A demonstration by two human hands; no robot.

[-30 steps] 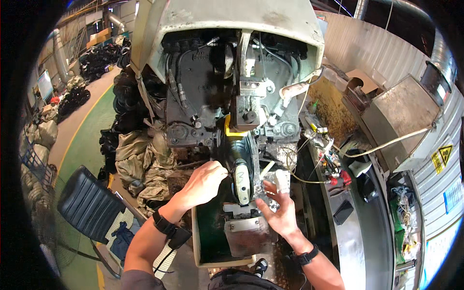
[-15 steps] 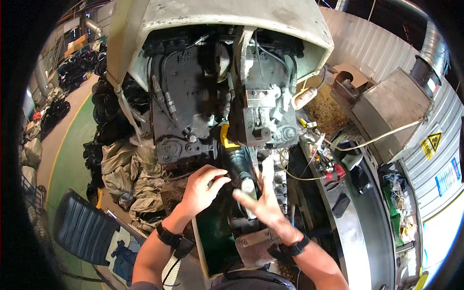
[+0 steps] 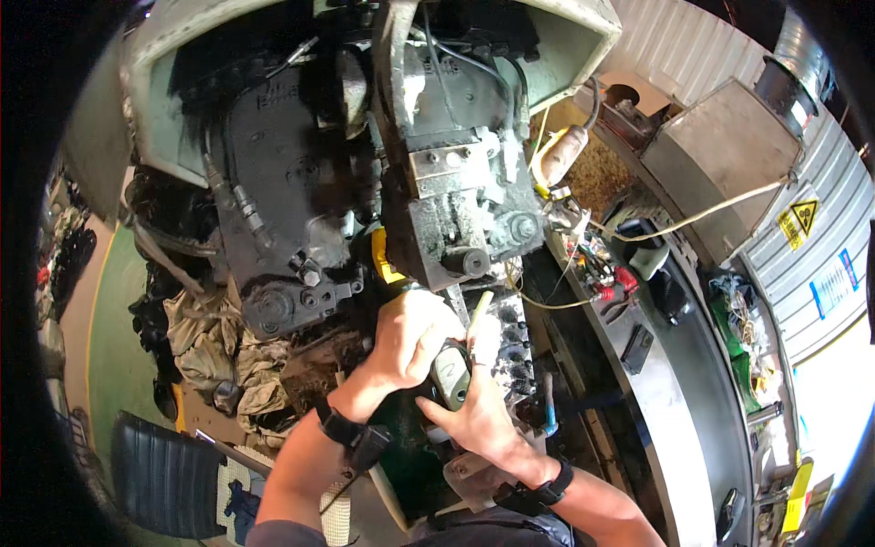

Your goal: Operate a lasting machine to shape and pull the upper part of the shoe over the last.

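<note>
A grey-green, rounded block with holes, which looks like a shoe last [image 3: 450, 376], stands in dark material in front of the machine head. My left hand [image 3: 415, 337] is closed in a fist at its upper left; what its fingers grip is hidden. My right hand [image 3: 478, 410] wraps round its near end and right side, with the thumb at the lower left and the brightly lit fingers along the right. Beyond my left hand shows a yellow band [image 3: 385, 257] on a dark piece. The machine's metal head [image 3: 447, 210] rises just beyond both hands.
A dark metal plate [image 3: 283, 182] stands left of the head, under a pale hood [image 3: 597, 36]. At right, a bench [image 3: 652, 419] carries a red tool [image 3: 622, 284] and a phone-like black slab [image 3: 637, 348]. A hammer-like tool [image 3: 550, 406] lies near my right wrist. A black chair [image 3: 159, 474] is at lower left.
My left hand has moved right and closed from a loose pinch beside the dark piece. My right hand has closed in round the block. The view has shifted, so the machine sits further left.
</note>
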